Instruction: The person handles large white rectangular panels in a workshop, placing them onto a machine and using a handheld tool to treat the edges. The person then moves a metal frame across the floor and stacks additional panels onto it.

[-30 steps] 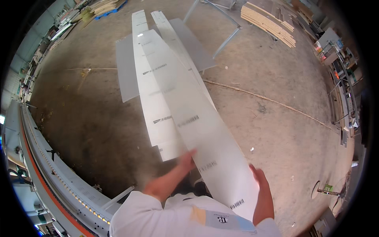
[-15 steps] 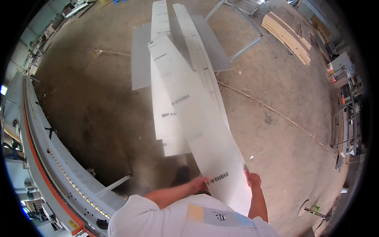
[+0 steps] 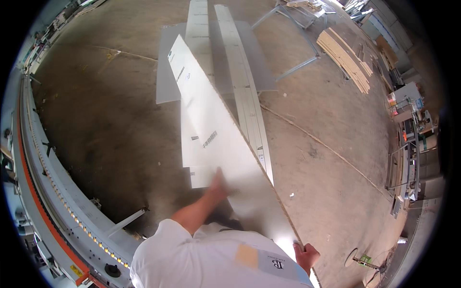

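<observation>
A long white board (image 3: 240,165) with printed marks on its face slants across the middle, its far end up to the left and its near end by my right side. My left hand (image 3: 218,186) grips the board's left edge, thumb on top and the other fingers hidden. The right edge, showing a brown core, is held in my closed right hand (image 3: 306,254) near the close end. Under and beyond it lie more white boards: a left pile (image 3: 194,152) and a narrow strip pile (image 3: 240,62), both over a grey sheet (image 3: 168,72).
Along the left runs a long machine (image 3: 62,225) with an orange strip and a support arm (image 3: 127,223) jutting out. A metal frame (image 3: 300,66) and a stack of wooden strips (image 3: 343,60) stand far right. Racks (image 3: 406,158) line the right side, near a round-ended stand (image 3: 353,258).
The held board has tilted onto its edge, its far end swinging left. My left hand has slid forward along it, and my right hand has moved lower and nearer.
</observation>
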Available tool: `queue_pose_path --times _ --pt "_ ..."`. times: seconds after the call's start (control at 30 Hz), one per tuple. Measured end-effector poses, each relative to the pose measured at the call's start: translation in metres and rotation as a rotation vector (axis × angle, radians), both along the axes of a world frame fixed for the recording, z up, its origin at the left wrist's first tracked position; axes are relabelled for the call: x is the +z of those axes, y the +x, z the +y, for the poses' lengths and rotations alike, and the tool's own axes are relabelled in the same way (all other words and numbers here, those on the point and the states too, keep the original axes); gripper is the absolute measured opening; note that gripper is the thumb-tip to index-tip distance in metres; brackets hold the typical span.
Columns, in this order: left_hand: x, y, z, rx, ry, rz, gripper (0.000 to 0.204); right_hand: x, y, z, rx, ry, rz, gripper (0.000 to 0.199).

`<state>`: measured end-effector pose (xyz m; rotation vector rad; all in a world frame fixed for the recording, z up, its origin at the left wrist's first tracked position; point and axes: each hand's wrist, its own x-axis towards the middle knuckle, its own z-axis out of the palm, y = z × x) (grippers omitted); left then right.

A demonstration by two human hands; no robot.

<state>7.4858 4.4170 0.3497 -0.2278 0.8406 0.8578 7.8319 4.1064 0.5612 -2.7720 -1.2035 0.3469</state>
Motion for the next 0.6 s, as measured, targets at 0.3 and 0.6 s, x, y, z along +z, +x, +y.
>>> queue_pose_path --times 0.3,0.6 --pt "0.083 0.009 -0.057 0.130 0.152 0.075 0.081 -0.052 0.117 -0.050 0.197 0.269 0.156 0.063" --pt "0.154 0.035 -0.191 0.356 0.523 0.097 0.085 -0.150 0.271 -0.008 0.670 0.158 0.154 0.033"
